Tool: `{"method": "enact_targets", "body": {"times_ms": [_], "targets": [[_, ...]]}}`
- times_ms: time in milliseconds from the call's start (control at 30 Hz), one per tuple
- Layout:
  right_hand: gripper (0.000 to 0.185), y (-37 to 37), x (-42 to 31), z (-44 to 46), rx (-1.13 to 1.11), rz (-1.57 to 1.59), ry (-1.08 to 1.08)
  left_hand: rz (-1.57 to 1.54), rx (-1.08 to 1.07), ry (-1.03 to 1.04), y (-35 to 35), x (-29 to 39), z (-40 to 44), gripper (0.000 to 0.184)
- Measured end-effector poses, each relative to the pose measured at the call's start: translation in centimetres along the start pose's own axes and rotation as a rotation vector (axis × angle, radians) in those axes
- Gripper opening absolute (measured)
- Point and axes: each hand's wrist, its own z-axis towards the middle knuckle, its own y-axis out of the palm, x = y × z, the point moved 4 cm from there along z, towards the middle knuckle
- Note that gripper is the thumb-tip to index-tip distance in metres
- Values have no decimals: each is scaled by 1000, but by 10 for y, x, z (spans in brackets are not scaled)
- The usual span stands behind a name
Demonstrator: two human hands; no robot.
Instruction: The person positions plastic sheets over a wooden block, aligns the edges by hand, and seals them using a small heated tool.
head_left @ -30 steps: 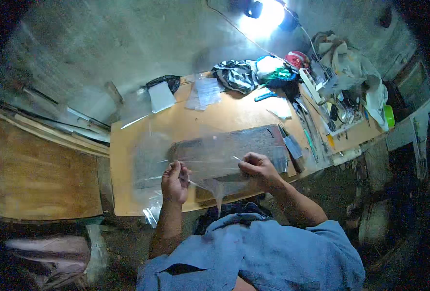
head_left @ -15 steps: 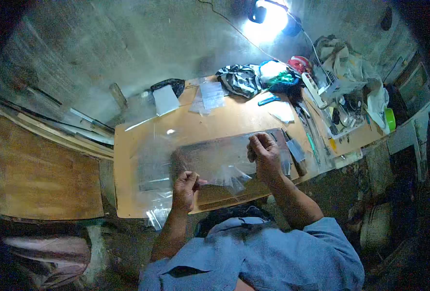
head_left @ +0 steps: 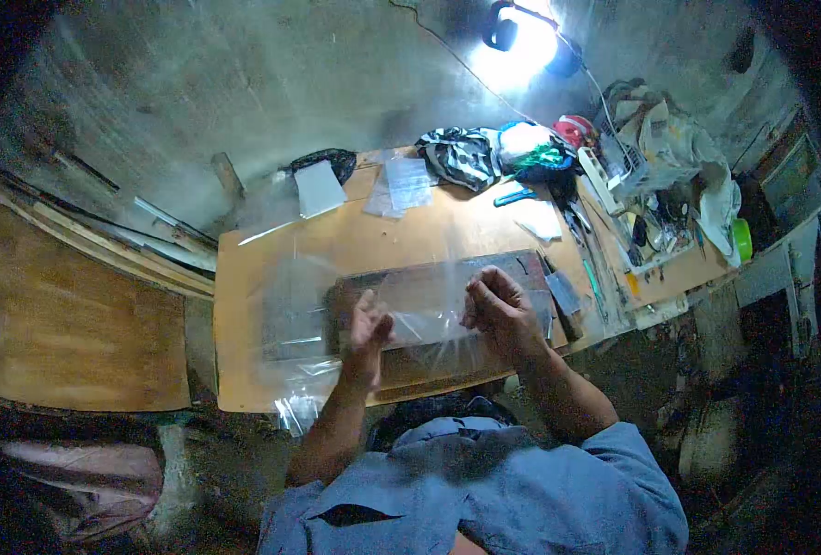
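Note:
My right hand [head_left: 500, 310] is closed in a pinch on a clear plastic sheet [head_left: 433, 328], which hangs creased and shiny between my hands. To its left, my left hand [head_left: 369, 331] is raised with fingers apart and seems to hold nothing. Beneath both hands a dark flat board [head_left: 392, 279] lies on the wooden table [head_left: 244, 324]. The see-through film makes its exact edges hard to tell. More clear plastic [head_left: 299, 407] lies at the table's front left edge, beside my left forearm.
White sheets [head_left: 320, 190] and clear plastic pieces [head_left: 408, 183] lie at the back. A striped bag [head_left: 461, 157], a blue-handled tool [head_left: 515, 197], a power strip [head_left: 599, 180] and a tray of tools [head_left: 660, 231] stand along the right. A bright lamp [head_left: 521, 51] shines above.
My left hand has moved up and its fingers have opened from a pinch, letting go of the plastic. My right hand has dropped slightly, still pinching.

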Motion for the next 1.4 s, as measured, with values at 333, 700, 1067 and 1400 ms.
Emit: {"method": "enact_targets", "body": {"times_ms": [333, 700, 1067, 1400], "targets": [[11, 6, 3, -16, 111, 43, -50, -167, 185, -223, 24, -21, -30, 18], [68, -60, 55, -13, 363, 92, 170, 74, 277, -115, 6, -20, -29, 24], [57, -76, 56, -7, 80, -312, 175, 427, 88, -293, -32, -67, -46, 28], [58, -34, 38, -10, -487, -349, 230, -56, -179, -255, -7, -32, 2, 40]]}}
